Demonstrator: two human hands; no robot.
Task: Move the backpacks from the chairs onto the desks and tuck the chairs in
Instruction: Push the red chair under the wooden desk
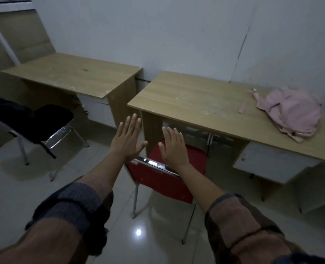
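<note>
A pink backpack (291,113) lies on the right wooden desk (205,103), near its right end. A red chair (165,176) stands partly under that desk, its back toward me. My left hand (127,138) and my right hand (172,145) are held flat with fingers spread just above the chair's back, holding nothing. At the left a black chair (49,121) stands out from the left wooden desk (72,73), with a dark backpack (7,111) on its seat, cut off by the frame edge.
Both desks stand against a white wall (177,35), with a narrow gap between them. A white drawer unit (272,161) hangs under the right desk. The floor (43,187) is glossy pale tile.
</note>
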